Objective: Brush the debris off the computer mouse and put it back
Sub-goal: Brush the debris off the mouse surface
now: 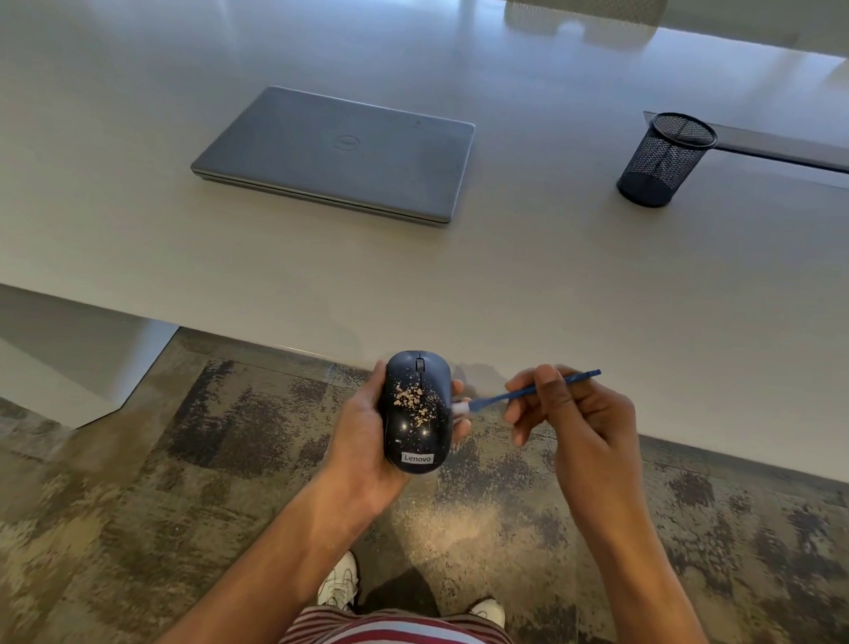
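A dark blue computer mouse (416,411) with a Lenovo label lies top-up in my left hand (359,431), held over the carpet just in front of the table edge. Tan crumbs of debris (412,401) are scattered across its back. My right hand (574,416) pinches a thin blue brush (521,393) by its handle. The brush's white bristle tip (460,409) touches the mouse's right side, next to my left fingertips.
A closed grey laptop (337,155) lies on the white table (560,288). A black mesh pen cup (665,159) stands at the right, beside a grey cable slot (799,153). Patterned carpet (212,458) and my white shoes (338,583) are below.
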